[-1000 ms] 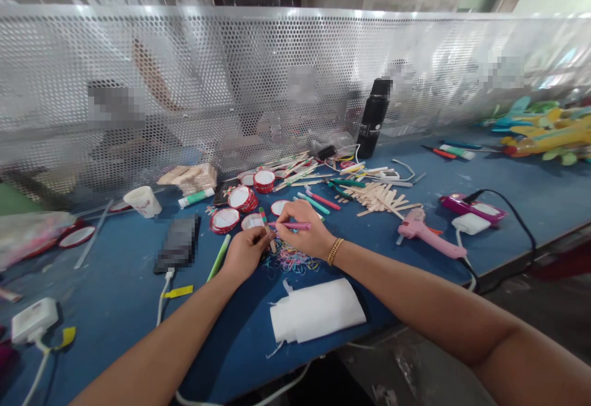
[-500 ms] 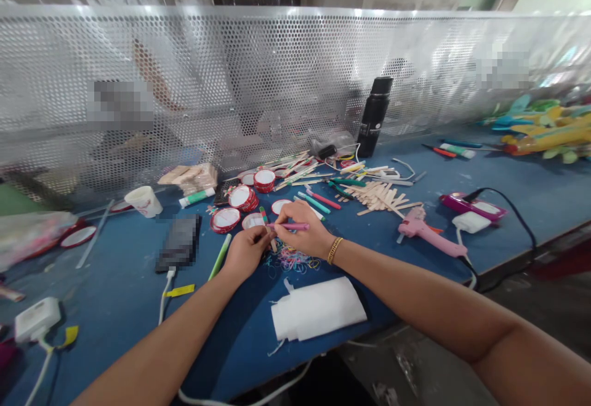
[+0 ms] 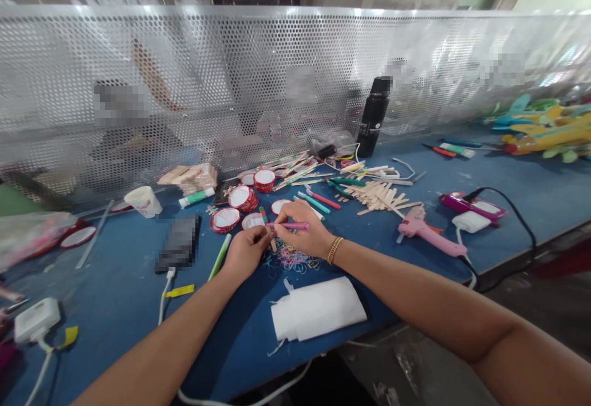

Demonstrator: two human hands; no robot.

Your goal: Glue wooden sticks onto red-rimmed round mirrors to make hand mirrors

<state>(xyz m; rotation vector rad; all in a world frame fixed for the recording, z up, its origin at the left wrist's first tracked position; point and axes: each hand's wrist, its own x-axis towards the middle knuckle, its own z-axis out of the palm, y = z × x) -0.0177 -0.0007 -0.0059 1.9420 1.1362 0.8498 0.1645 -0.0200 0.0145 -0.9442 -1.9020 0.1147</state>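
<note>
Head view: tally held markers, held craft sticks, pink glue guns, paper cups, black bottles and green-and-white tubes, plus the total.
Held marker: 1
Held craft stick: 1
Glue gun: 1
Paper cup: 1
Black bottle: 1
Tubes: 2
Total: 7

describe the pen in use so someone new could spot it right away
Over the blue table, find the right hand with a gold bracelet at its wrist. The pink pen is gripped in its fingers, while the green pen and teal pen lie loose.
</note>
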